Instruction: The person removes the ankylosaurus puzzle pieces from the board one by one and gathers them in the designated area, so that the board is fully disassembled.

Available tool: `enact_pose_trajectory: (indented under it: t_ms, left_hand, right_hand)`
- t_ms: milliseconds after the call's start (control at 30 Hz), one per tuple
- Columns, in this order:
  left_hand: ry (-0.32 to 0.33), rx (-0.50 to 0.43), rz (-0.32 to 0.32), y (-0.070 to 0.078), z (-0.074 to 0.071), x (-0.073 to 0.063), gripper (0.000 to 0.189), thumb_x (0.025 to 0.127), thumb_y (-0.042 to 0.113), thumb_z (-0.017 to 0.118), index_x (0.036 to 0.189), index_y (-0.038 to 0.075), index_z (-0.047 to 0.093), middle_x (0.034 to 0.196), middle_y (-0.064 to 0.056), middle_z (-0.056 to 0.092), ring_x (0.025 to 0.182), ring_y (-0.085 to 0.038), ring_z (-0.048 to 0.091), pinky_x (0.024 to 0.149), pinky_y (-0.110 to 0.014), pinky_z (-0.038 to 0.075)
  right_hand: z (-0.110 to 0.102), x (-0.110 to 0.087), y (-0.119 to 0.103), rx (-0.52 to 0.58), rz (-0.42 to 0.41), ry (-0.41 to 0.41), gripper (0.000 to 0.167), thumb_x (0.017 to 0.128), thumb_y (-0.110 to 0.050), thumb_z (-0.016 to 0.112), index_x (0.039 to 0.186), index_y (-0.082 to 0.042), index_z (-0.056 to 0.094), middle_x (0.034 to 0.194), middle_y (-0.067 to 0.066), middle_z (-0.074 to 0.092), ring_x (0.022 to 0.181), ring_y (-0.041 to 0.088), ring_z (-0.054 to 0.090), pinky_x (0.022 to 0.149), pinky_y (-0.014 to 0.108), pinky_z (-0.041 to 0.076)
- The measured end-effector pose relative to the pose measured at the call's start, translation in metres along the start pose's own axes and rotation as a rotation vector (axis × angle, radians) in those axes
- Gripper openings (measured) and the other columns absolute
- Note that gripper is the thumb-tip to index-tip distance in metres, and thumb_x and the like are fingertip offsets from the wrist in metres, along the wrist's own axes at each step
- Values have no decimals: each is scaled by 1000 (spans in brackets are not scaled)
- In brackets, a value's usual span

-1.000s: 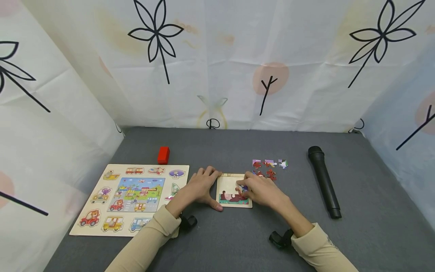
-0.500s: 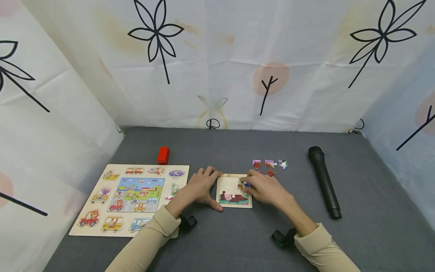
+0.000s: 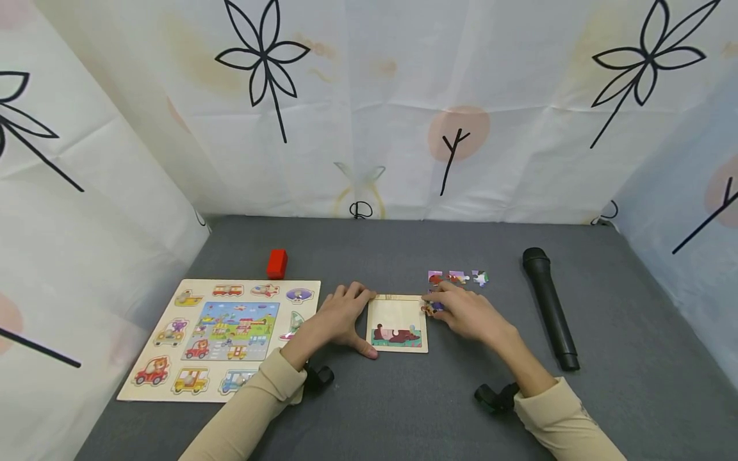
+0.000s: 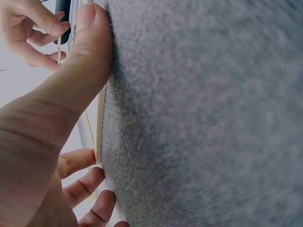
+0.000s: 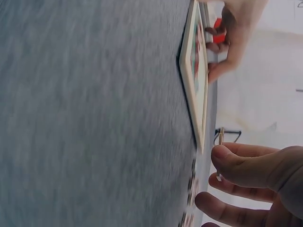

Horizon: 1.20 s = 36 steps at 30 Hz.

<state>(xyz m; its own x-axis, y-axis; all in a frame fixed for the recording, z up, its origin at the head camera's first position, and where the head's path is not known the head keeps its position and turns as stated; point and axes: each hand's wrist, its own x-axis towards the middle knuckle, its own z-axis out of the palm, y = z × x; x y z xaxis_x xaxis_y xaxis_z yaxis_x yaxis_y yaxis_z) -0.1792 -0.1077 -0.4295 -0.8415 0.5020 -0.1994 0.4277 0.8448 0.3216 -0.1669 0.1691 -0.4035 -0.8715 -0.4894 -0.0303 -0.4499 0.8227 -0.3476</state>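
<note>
My left hand (image 3: 344,315) steadies a small wooden puzzle tray (image 3: 395,308), thumb at its near left corner and fingertips at its far left corner. In the tray, a lower strip of pieces shows a brown and green picture; bare wood lies above it. Between thumb and fingers my right hand (image 3: 468,312) pinches a small puzzle piece (image 3: 429,308), just off the tray's right edge. In the right wrist view the puzzle piece (image 5: 220,137) is edge-on, held above the table. Several loose puzzle pieces (image 3: 458,276) lie behind the right hand, which partly covers them.
A larger wooden vehicle puzzle board (image 3: 196,371) lies on the left, partly under the left forearm. Behind it stands a red block (image 3: 277,264). A black microphone (image 3: 550,309) lies to the right on the grey table (image 3: 623,358). Patterned white cloth (image 3: 369,128) hangs behind.
My right hand has moved right with the puzzle piece, from over the tray to beyond its right edge, near the loose pieces. The left hand and tray have stayed put.
</note>
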Motion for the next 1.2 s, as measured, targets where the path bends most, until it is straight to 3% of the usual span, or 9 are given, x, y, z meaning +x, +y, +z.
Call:
enact_pose_trajectory:
  t_ms: [167,367,500,600,733,833,1200]
  left_hand:
    - [-2,-8,0,0,-1,0,116,60,64,92,154,16,43,150,-13,44,126,-34,46,101,-51,43]
    - [1,-13,3,1,-1,0,116,60,64,92,154,16,43,150,-13,44,124,-34,46,100,-51,44]
    - [0,-13,2,1,0,0,117,60,64,93,154,16,43,150,-13,44,124,-34,46,100,-50,44]
    - [0,-12,1,1,-1,-1,117,60,64,92,154,16,43,150,-13,44,124,-34,46,99,-49,43]
    - [3,-14,5,0,-1,-1,117,60,64,92,154,16,43,149,-13,44,124,-34,46,100,-50,43]
    - [5,-15,8,0,-1,-1,117,60,64,92,154,16,43,149,-13,44,124,-34,46,101,-50,43]
    - [0,-9,6,0,-1,-1,117,60,64,92,154,16,43,149,-13,44,124,-34,46,101,-51,44]
  right_hand:
    - [-4,-2,13,-2,28,6,37,94,-10,72,131,-12,70,124,10,66,93,19,65,64,32,47]
    - [-9,-5,30,-8,75,2,37,95,-9,70,132,-11,69,119,14,65,88,23,63,65,40,49]
    - [-13,-8,41,-22,118,-11,38,96,-9,70,133,-10,68,121,19,64,94,33,64,68,46,51]
    - [-16,-11,50,-27,146,-16,40,96,-9,69,135,-10,67,120,20,63,91,31,62,65,42,48]
    - [-20,-16,61,-22,171,-24,41,96,-7,68,137,-8,65,104,13,60,73,18,47,57,31,33]
    - [-22,-19,66,-32,184,-34,41,96,-7,68,137,-6,65,98,9,57,72,16,44,57,29,30]
    - [-22,-24,75,-52,211,-41,40,94,-9,71,134,-7,67,112,16,63,85,23,58,62,34,40]
